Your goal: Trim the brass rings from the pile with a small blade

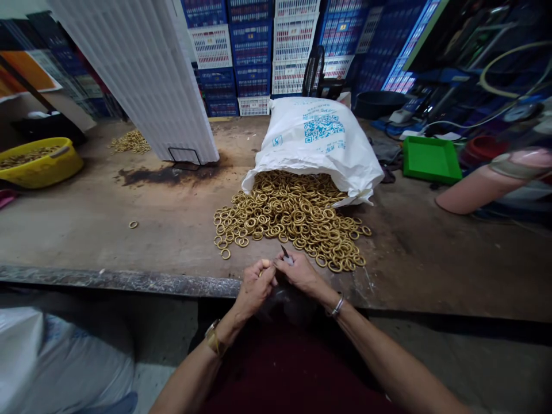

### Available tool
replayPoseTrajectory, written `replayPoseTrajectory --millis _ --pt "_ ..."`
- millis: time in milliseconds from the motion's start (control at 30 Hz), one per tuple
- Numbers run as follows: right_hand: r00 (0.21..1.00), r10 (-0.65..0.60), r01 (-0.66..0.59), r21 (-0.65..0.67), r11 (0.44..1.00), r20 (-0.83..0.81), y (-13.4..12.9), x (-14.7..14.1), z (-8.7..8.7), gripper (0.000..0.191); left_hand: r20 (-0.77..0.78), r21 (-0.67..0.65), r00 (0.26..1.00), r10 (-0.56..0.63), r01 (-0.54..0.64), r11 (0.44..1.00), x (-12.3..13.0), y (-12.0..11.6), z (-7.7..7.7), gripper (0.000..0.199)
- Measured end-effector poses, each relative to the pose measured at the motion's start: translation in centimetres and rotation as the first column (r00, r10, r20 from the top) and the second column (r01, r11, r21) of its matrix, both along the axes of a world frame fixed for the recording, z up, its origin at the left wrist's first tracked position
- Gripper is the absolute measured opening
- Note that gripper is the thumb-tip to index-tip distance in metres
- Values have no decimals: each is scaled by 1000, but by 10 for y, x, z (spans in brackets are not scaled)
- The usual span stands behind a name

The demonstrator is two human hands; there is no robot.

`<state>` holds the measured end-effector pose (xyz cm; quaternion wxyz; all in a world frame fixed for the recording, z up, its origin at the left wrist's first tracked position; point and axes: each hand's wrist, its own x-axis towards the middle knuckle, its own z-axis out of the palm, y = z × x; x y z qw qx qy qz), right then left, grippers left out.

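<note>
My left hand (pixel 255 284) is closed at the table's front edge, its fingers around a small brass-coloured ring that shows only in part. Close against it, my right hand (pixel 299 272) is closed on a small knife (pixel 286 256) whose dark pointed blade sticks up and away from me. Just beyond both hands lies a heap of brass rings (pixel 297 221), spilling from the open mouth of a white sack (pixel 319 135) with blue print. One ring (pixel 133 225) lies alone to the left.
A yellow basin (pixel 41 164) of small parts stands at the left, near a tall white ribbed panel (pixel 142 75). At the right are a green tray (pixel 431 159) and a pink cylinder (pixel 491 178). Stacked crates (pixel 251 43) line the back.
</note>
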<state>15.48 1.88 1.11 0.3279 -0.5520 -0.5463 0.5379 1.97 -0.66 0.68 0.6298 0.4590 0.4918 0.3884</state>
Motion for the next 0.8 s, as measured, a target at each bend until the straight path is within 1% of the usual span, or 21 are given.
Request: replayPoseTrajectory --millis 67,133,167,233,267,300,367,400,467,633,733,800 --pt "1000 19 -20 -39 999 -25 0 0 -1 18 112 -80 993 -38 47 996 -1 -1 0 31" --pt "1000 9 -10 -39 999 -21 2 2 -4 19 209 -124 978 -24 51 991 -1 -2 1 30" --pt "1000 -12 12 -12 1000 11 2 4 -6 20 242 -138 970 -7 41 990 -1 -2 2 30" --pt "988 -47 30 120 992 146 3 8 -10 18 274 -148 961 26 15 989 -1 -2 4 31" --pt "972 -41 -7 204 979 232 2 10 -11 16 272 -142 961 40 -1 990 0 -2 4 32" --pt "949 -10 -80 272 959 315 1 11 -11 15 260 -130 964 48 -15 991 0 -2 4 32" --pt "892 84 -253 334 908 445 -3 13 -11 14 213 -99 975 56 -35 995 0 -2 2 33" --pt "864 126 -318 334 887 488 -6 12 -10 14 185 -84 981 57 -42 996 0 -2 0 33" --pt "825 158 -380 324 866 543 -9 10 -6 14 132 -59 990 59 -52 997 0 -2 -2 34" --pt "782 174 -425 308 851 598 -10 7 -1 16 71 -42 995 67 -64 997 -2 -2 -5 32" --pt "762 180 -438 290 851 622 -9 6 0 16 71 -37 995 76 -73 997 -3 -1 -6 31" --pt "735 195 -452 254 855 650 -9 5 0 16 85 -33 993 77 -74 997 -4 -1 -7 31"
